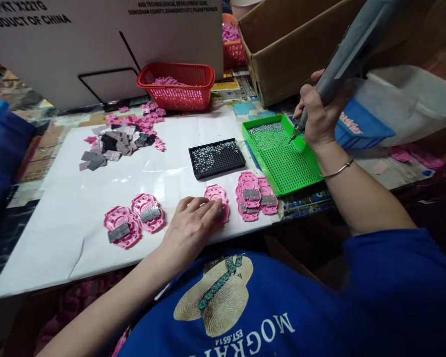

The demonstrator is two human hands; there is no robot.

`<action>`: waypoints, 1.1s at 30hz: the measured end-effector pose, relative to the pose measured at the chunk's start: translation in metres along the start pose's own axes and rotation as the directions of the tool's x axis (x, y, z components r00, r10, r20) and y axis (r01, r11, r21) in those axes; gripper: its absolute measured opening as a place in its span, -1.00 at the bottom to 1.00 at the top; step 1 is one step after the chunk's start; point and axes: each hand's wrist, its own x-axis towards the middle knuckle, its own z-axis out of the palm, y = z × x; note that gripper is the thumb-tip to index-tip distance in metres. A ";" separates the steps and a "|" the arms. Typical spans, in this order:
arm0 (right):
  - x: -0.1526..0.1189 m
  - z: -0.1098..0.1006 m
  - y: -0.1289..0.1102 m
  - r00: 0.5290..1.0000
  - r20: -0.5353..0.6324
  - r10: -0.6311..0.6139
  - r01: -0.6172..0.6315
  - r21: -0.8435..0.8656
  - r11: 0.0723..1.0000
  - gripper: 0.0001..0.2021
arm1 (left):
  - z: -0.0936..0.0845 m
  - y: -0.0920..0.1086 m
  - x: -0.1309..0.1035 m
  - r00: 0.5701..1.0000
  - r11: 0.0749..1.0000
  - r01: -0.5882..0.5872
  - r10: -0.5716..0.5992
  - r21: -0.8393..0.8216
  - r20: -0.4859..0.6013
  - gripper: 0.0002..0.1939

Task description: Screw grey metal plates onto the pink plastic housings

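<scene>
My right hand is wrapped around a grey electric screwdriver. Its thin tip points down over the green perforated tray, which has small silver screws gathered at its far end. With bent fingers, my left hand holds a pink plastic part against the white sheet, partly covering it. To the right of that hand lies a small pile of pink parts with grey plates. Two more such parts lie on its left. A black perforated tray with screws sits just beyond the left hand.
Loose grey plates and small pink pieces are heaped at the far left. Behind them stands a red basket of pink pieces. A cardboard box and a clear bin flank the right side; a blue bin is at left.
</scene>
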 end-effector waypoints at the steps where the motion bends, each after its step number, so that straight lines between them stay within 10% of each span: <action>1: 0.002 -0.002 0.008 1.000 -0.003 0.010 -0.010 -0.012 1.000 -0.42 | 0.002 0.003 0.004 1.000 1.000 -0.007 0.007 -0.010 -0.005 -0.70; 19: -0.001 -0.016 0.038 0.978 0.173 0.118 -0.146 0.164 0.976 -0.52 | 0.014 0.001 0.003 0.996 0.982 -0.007 -0.009 -0.190 -0.086 -0.75; 33: -0.005 -0.007 -0.007 1.000 -0.016 0.027 -0.025 0.097 0.995 -0.53 | 0.015 -0.003 -0.003 0.980 0.985 -0.078 0.048 -0.152 -0.194 -0.79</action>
